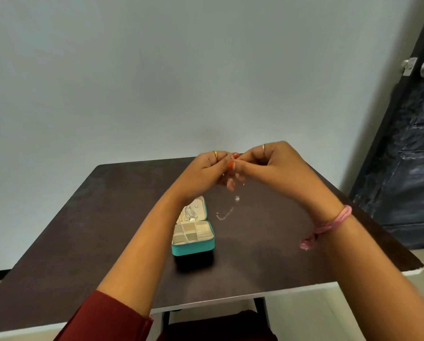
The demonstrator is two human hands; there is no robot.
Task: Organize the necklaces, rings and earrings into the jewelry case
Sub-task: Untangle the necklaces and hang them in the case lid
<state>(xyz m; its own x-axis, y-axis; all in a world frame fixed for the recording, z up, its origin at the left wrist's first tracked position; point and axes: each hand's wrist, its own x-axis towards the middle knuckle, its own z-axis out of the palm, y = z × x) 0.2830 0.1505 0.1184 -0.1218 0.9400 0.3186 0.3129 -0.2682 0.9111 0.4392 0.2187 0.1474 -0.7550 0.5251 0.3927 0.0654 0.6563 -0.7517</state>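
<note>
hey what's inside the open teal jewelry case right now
The jewelry case base shows cream dividers with apparently empty compartments. Necklace chains hang against the raised lid's inside. The left forearm covers the lid's left part, so anything there is hidden.

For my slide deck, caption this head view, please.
Both hands, left hand and right hand, hold a thin necklace above the open jewelry case.

A dark table [107,217] stands before a pale wall [156,70], beside perhaps a door [408,143].

No readable text, no labels, no brands, no numbers on anything in view
</note>
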